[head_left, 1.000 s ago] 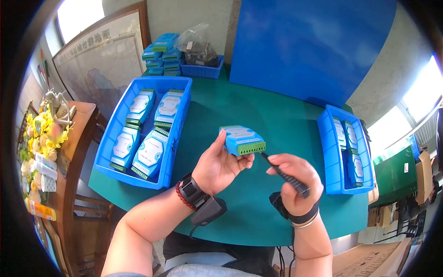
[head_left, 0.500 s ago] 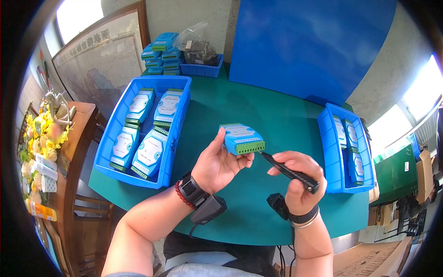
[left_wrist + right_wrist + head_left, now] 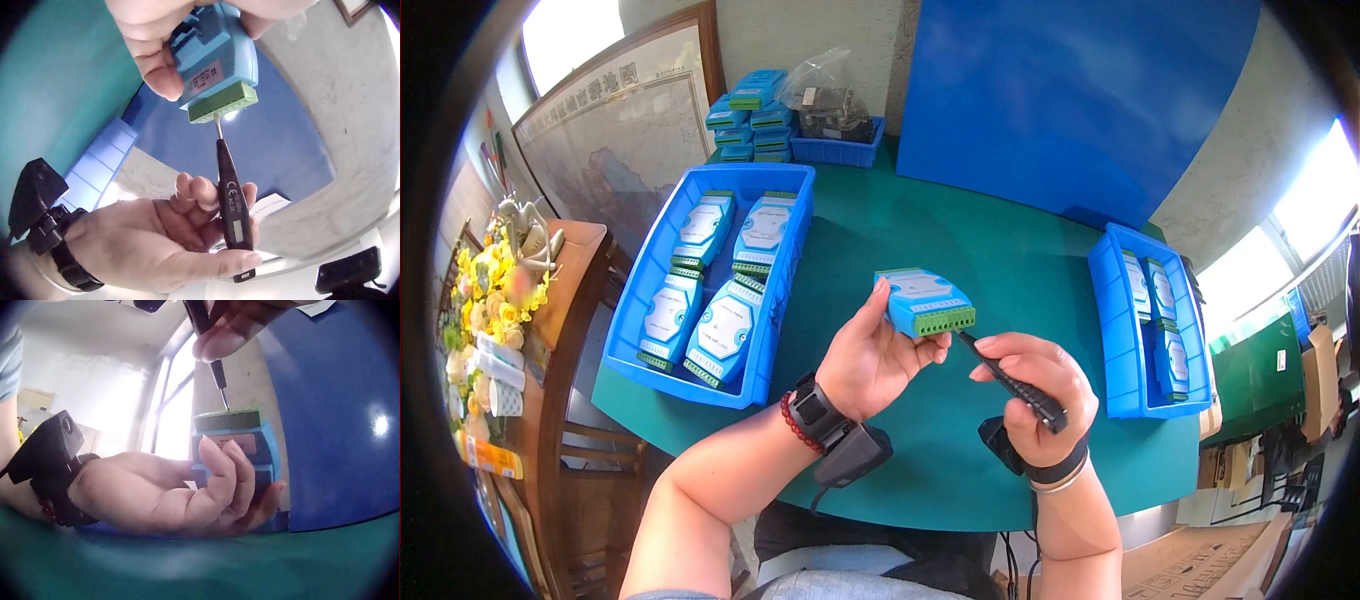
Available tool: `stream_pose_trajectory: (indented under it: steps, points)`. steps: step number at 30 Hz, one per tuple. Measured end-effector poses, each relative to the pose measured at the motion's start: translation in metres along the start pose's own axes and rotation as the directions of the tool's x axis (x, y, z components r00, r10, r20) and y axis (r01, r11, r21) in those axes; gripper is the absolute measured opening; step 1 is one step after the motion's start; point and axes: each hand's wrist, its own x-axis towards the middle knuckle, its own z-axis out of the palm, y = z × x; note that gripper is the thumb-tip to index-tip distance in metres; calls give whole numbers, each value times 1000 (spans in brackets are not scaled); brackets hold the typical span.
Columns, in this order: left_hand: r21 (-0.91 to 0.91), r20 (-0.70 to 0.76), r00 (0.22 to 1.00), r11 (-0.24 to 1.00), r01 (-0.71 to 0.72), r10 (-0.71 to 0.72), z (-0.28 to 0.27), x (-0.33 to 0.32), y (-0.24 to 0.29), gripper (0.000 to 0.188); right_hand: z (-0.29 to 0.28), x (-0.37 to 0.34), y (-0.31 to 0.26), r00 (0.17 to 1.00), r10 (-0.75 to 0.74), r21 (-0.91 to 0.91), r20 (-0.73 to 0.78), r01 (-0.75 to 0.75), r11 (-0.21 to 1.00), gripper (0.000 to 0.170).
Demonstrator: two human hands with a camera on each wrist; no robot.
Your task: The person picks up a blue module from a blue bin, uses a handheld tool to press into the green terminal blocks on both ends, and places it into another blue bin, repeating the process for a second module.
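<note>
My left hand (image 3: 875, 365) holds a blue module (image 3: 925, 288) with a pale label, fingers underneath and thumb at its side. A green terminal block (image 3: 945, 320) runs along the module's near edge. In my right hand (image 3: 1055, 380), a black voltage tester screwdriver (image 3: 230, 194) is pinched between thumb and fingers. Marks and a small display window show on its handle in the left wrist view. Its metal tip (image 3: 226, 400) meets the terminal block at one of the openings.
A blue bin (image 3: 775, 345) on the left holds several similar modules; another bin (image 3: 1125, 350) with some stands at right. Stacked modules (image 3: 755, 120) and a small bin (image 3: 840, 152) with a plastic bag sit at the back of the green table (image 3: 910, 470). A blue panel (image 3: 1070, 100) rises behind.
The voltage tester's rear end swung up and right, then back down and left, with the right hand turning along with it. The left hand and module have barely moved.
</note>
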Motion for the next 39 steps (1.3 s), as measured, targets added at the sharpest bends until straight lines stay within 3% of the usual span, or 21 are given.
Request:
stream_pose_trajectory:
  steps: [3,9,13,15,18,22,26,28,36,39]
  points:
    - [18,-18,1000,1000,-13,13,2,0,0,46,0,2,-1,998,-52,-91,46,56,994,30]
    - [17,-20,1000,1000,-5,6,2,0,0,47,1,2,1,994,-84,-71,63,89,994,32]
    - [5,24,1000,1000,15,-15,-2,1,1,48,3,-3,0,994,72,122,-79,-62,991,28]
    - [-21,76,997,1000,22,-20,-5,1,2,49,6,-4,1,971,154,303,-181,-94,948,29]
    - [-24,45,998,999,36,-35,-4,1,1,50,9,-2,0,952,215,397,-219,-114,910,31]
    - [-23,35,998,998,50,-49,-4,0,0,50,10,-3,4,955,218,381,-199,-129,915,29]
    - [-8,-25,999,1000,25,-26,1,0,-1,48,5,-2,0,997,64,107,-40,-59,992,25]
    - [-4,-40,999,1000,11,-11,2,0,-1,48,4,3,-1,997,-66,-57,43,69,996,26]
    - [5,72,997,999,41,-41,-7,1,1,46,4,3,1,994,-91,-74,54,94,993,28]
    - [9,-50,999,1000,-3,3,4,0,0,49,3,2,1,999,-37,-25,40,38,999,28]
